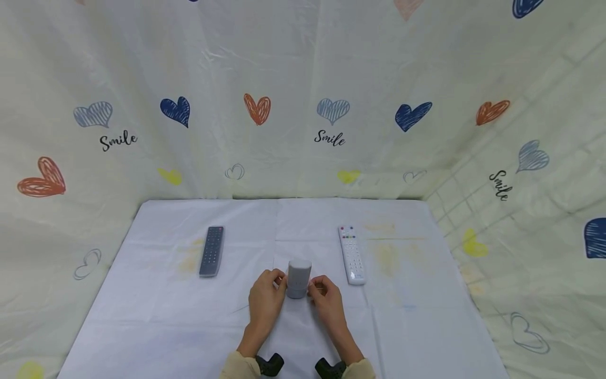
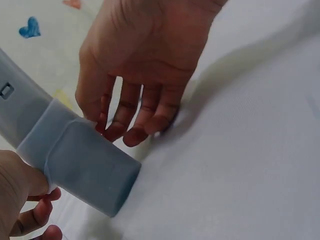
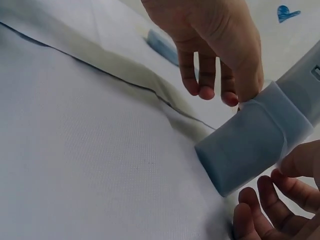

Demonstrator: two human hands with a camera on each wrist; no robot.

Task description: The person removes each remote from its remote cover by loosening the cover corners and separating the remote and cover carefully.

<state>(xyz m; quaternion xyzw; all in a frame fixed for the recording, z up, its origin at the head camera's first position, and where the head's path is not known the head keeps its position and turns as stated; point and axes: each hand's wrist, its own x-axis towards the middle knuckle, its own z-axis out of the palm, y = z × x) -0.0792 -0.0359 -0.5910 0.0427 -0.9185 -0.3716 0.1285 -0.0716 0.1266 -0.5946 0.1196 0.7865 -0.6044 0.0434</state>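
A grey remote (image 1: 300, 271) stands upright on the table, its lower part inside a translucent sleeve (image 1: 296, 292). In both wrist views the sleeve's (image 2: 95, 167) upper rim looks folded over into a loose band. On the left side, my left hand (image 1: 266, 300) pinches the rim between thumb and finger. Opposite it, my right hand (image 1: 329, 305) pinches the right side. The left wrist view has my left hand (image 2: 20, 185) at lower left and my right hand (image 2: 145, 55) above; the other fingers of both hands hang loosely curled. The remote's lower end is covered by the sleeve.
A dark grey remote (image 1: 211, 251) lies to the left on the white-covered table (image 1: 165, 326). To the right lies a white remote (image 1: 352, 255). A curtain (image 1: 293, 63) printed with hearts hangs behind the table and along its sides. The tablecloth has creases.
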